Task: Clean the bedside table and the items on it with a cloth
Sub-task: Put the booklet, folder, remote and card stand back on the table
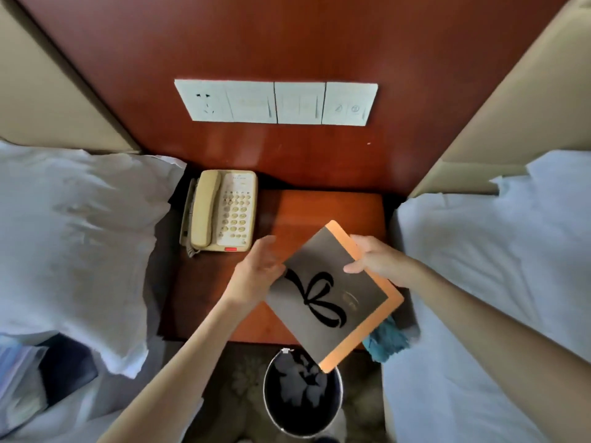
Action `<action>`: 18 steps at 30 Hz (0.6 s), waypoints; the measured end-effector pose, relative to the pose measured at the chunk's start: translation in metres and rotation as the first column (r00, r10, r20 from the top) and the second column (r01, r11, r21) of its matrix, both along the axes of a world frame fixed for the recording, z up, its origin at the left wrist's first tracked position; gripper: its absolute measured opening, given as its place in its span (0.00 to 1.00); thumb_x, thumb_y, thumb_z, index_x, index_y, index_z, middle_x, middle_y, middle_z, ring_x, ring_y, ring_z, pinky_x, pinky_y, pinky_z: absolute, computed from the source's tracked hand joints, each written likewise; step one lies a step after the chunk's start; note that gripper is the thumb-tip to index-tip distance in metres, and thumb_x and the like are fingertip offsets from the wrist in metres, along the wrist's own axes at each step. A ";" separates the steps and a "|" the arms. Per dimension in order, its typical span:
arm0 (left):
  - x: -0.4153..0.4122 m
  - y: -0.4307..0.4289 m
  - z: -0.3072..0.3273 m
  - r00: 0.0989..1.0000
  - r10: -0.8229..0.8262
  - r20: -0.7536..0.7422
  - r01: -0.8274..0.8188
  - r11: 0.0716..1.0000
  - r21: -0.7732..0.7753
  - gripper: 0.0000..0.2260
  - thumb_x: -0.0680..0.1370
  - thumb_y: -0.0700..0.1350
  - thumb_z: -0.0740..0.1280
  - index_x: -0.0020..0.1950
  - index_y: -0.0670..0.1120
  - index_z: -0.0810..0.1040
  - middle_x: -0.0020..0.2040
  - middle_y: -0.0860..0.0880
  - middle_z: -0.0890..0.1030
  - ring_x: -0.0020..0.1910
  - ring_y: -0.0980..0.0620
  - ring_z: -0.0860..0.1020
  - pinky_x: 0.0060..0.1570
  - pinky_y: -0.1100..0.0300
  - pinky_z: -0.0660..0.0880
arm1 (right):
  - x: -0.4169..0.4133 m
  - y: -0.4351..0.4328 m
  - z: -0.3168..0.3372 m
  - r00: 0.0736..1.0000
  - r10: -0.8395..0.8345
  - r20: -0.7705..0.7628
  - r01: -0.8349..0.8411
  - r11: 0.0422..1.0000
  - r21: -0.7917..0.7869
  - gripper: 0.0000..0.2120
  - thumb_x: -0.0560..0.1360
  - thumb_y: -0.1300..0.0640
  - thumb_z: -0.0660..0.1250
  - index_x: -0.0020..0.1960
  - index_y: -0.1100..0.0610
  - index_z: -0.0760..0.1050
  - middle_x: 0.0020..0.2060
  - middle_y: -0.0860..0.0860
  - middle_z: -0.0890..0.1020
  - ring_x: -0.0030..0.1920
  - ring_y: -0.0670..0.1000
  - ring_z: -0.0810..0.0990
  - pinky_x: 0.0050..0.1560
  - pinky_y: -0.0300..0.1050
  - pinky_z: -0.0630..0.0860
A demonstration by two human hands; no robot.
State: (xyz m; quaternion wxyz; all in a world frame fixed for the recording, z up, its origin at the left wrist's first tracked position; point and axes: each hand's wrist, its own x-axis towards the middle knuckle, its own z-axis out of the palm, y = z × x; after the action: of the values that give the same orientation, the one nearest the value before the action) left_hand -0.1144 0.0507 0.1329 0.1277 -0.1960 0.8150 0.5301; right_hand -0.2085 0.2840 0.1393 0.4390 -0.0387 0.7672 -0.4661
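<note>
A grey folder (332, 295) with an orange border and a black bow drawing is held tilted above the wooden bedside table (319, 206). My right hand (372, 259) grips its right edge, thumb on top. My left hand (260, 266) touches its left edge with fingers spread; whether it grips is unclear. A teal cloth (388, 342) lies at the table's front right corner, partly hidden under the folder. A beige telephone (224, 212) sits on the table's back left.
A black waste bin (302, 401) stands on the floor in front of the table. White-sheeted beds (73, 235) flank the table on both sides. A white switch and socket panel (278, 102) is on the wooden wall behind.
</note>
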 end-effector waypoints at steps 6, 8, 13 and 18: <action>-0.028 0.053 -0.036 0.954 -0.256 0.158 0.258 0.966 0.007 0.03 0.79 0.41 0.63 0.49 0.43 0.76 0.47 0.44 0.81 0.45 0.47 0.77 0.45 0.55 0.70 | -0.039 0.029 -0.014 0.975 0.170 -0.144 -0.139 0.969 0.203 0.12 0.70 0.62 0.68 0.53 0.58 0.74 0.50 0.57 0.79 0.52 0.56 0.79 0.55 0.51 0.73; -0.025 0.064 -0.049 0.973 -0.194 0.125 0.190 0.981 0.043 0.04 0.79 0.39 0.61 0.48 0.42 0.75 0.46 0.43 0.80 0.45 0.46 0.77 0.46 0.54 0.71 | -0.046 0.038 -0.025 0.957 0.217 -0.194 -0.160 0.950 0.269 0.09 0.70 0.60 0.67 0.48 0.55 0.71 0.43 0.53 0.76 0.43 0.53 0.77 0.46 0.50 0.73; -0.025 0.077 -0.073 0.988 0.029 0.151 -0.058 0.980 0.188 0.08 0.80 0.37 0.60 0.44 0.45 0.76 0.42 0.51 0.81 0.42 0.54 0.77 0.43 0.60 0.70 | -0.059 0.061 -0.052 0.867 0.228 -0.444 -0.012 0.899 0.437 0.22 0.73 0.53 0.66 0.65 0.52 0.66 0.54 0.51 0.76 0.56 0.55 0.75 0.57 0.51 0.69; -0.049 0.077 -0.091 0.968 0.172 0.180 -0.209 0.955 0.213 0.10 0.81 0.40 0.60 0.48 0.52 0.78 0.47 0.52 0.82 0.47 0.53 0.78 0.44 0.61 0.72 | -0.057 0.083 -0.083 0.897 0.044 -0.440 0.152 0.904 0.401 0.27 0.75 0.54 0.67 0.70 0.59 0.63 0.65 0.58 0.71 0.65 0.58 0.70 0.63 0.51 0.68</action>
State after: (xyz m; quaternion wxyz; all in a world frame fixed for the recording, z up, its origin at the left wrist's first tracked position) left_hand -0.1637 0.1276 0.0416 0.1627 -0.2996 0.7125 0.6133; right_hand -0.2651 0.3672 0.0563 0.2391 -0.0244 0.9297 -0.2791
